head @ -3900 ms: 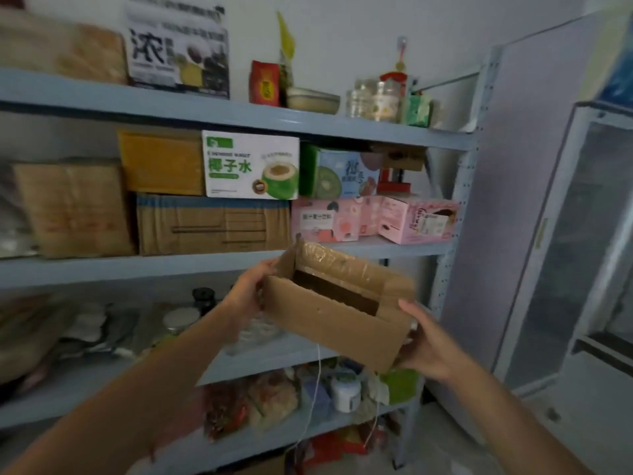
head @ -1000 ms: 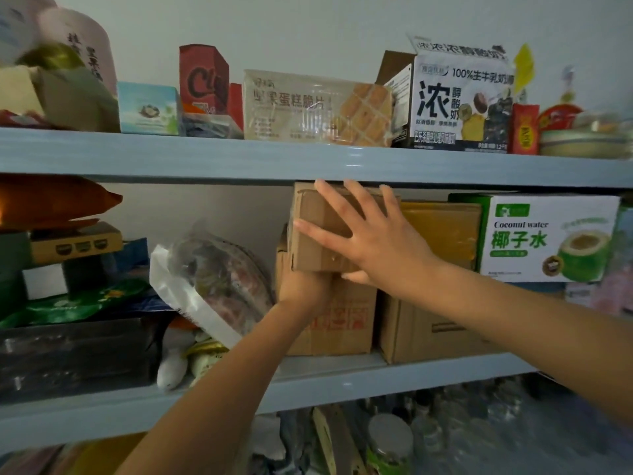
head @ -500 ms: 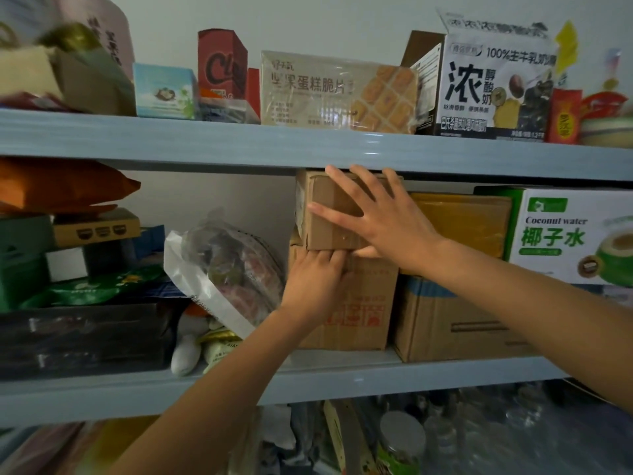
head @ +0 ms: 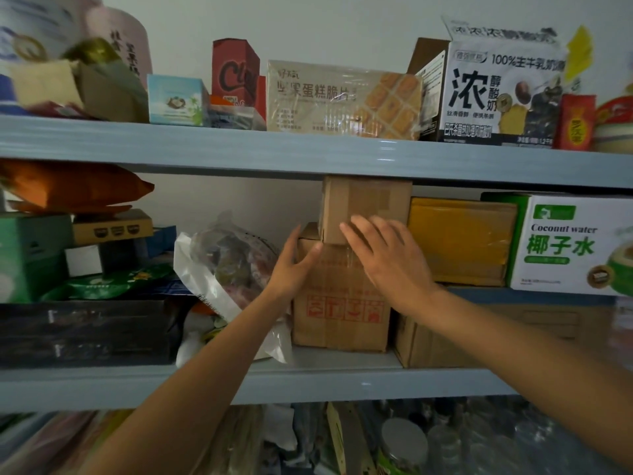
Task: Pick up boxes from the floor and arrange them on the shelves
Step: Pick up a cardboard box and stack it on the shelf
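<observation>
A small brown cardboard box (head: 364,204) sits on top of a taller brown carton (head: 339,303) on the middle shelf (head: 308,382), its top close under the shelf above. My left hand (head: 296,265) is open, its thumb and fingers against the upper left corner of the taller carton just below the small box. My right hand (head: 383,258) is open with fingers spread, fingertips at the lower front edge of the small box. Neither hand grips anything.
A plastic bag of goods (head: 229,269) leans left of the cartons. A yellow-wrapped box (head: 462,238) and a white coconut water box (head: 575,245) stand to the right on a wide carton (head: 428,344). The upper shelf (head: 239,149) holds snack and milk boxes.
The small box went from my hands onto the taller carton. Since half a second ago both hands have drawn back and lower; my right palm has left the box's front.
</observation>
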